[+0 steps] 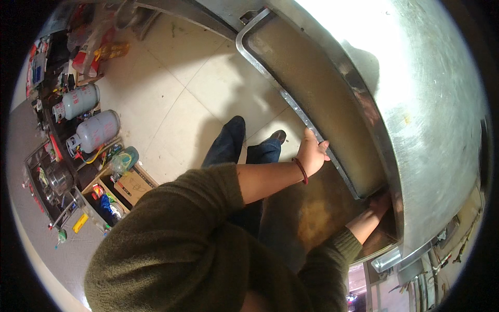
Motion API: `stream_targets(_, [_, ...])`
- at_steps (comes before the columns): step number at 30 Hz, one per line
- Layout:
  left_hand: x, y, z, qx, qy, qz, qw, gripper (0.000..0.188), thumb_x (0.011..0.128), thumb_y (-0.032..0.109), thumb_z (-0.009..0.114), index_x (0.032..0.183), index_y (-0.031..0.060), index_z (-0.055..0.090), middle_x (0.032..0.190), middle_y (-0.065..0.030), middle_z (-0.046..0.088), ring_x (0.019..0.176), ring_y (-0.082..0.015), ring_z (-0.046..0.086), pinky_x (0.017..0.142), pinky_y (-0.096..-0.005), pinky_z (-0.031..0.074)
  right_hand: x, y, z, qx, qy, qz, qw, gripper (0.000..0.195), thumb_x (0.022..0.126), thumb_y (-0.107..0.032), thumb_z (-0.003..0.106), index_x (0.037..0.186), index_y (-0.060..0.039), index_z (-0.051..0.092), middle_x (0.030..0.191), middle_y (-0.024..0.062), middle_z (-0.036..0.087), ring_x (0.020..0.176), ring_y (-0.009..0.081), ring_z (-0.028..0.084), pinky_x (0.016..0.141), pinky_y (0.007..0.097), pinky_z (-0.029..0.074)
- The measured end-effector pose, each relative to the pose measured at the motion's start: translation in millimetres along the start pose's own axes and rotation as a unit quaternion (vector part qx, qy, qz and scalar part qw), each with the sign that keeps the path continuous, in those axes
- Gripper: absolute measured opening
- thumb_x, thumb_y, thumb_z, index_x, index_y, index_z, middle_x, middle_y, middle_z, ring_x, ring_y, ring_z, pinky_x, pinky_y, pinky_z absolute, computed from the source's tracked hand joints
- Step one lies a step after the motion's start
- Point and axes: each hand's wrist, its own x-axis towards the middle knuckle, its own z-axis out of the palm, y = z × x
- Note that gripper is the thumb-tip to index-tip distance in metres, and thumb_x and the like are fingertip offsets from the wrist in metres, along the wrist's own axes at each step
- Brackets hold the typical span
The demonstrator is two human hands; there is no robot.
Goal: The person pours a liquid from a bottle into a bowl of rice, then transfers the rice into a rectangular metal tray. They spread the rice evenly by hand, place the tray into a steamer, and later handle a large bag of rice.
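Note:
A long metal tray (323, 93) with a pale raised rim sits partly under the edge of a steel worktop (432, 128). My left hand (314, 156), with a dark red bracelet at the wrist, grips the tray's near rim, its thumb on the rim. Beyond the tray's lower right end, my right hand (380, 202) reaches under the worktop edge; its fingers lie in shadow, so what they touch is hidden. Below the tray is a brownish, shiny surface (312, 214).
Two grey gas cylinders (97, 130) lie in view at the left, near a cardboard box (134, 185) and a cluttered rack (58, 177). Pale floor tiles (167, 97) extend around my feet. A metal piece (386, 263) juts out below the worktop's corner.

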Motion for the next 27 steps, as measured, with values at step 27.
stream_targets(27, [122,17,114,0.392,0.088,0.55,0.732,0.017,0.081,0.016,0.048,0.092,0.004,0.055,0.093,-0.01,0.056,0.09,-0.0243,0.053,0.069,-0.0382,0.045,-252,20,-23,-0.039,-0.073,-0.14,0.987,0.009,0.087,-0.014,0.052,0.089,-0.0044,0.053,0.083,0.0053,0.056,0.077,0.0132,0.052,0.068,0.025,0.041])
